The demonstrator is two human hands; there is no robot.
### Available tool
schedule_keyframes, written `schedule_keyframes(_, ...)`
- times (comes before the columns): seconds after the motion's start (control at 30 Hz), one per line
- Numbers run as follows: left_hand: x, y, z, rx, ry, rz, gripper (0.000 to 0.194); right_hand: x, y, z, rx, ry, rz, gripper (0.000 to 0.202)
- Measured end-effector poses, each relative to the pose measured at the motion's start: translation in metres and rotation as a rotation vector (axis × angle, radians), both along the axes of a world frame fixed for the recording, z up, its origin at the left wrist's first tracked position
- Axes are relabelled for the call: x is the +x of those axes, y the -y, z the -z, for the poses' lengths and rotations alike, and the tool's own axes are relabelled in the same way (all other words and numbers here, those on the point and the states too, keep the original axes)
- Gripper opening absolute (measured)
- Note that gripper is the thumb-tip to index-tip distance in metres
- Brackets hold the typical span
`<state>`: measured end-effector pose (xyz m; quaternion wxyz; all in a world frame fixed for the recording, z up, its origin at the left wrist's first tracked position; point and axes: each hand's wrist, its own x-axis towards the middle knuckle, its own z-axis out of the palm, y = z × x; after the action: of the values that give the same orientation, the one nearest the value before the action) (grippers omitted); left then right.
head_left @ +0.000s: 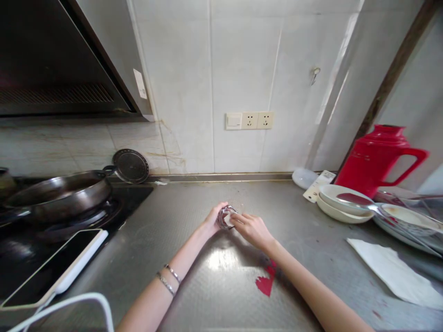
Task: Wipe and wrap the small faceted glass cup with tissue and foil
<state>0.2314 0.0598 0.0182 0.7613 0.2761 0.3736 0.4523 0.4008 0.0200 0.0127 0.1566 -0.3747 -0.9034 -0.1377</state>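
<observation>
My left hand (212, 219) is wrapped round a small shiny glass jar (224, 213), tilted so that its round mouth faces me. The jar looks clear with dark reflections; its lower part is hidden by my fingers. My right hand (254, 229) has its fingers pinched together at the jar's mouth. A small white piece, seemingly tissue (228, 220), shows at those fingertips, partly inside the rim. Both hands are just above the steel counter (214, 295). Below my right forearm lies a torn red scrap (266, 281).
On the left, a steel pan (62, 196) sits on the black stove beside a phone (51, 269) with a white cable. At right are a red thermos jug (375, 159), stacked white bowls (341, 214), plates (408, 221) and a white tissue sheet (394, 272).
</observation>
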Motion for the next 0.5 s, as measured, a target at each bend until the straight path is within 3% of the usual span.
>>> schedule_keyframes(0.27, 0.005, 0.003, 0.001, 0.033, 0.062, -0.065, 0.025, -0.003, 0.005, 0.001, -0.057, -0.089, 0.006, 0.027)
schedule_keyframes(0.5, 0.007, 0.004, 0.009, 0.099, 0.131, -0.118, 0.027, -0.021, 0.013, 0.014, -0.262, -0.448, -0.02, 0.029)
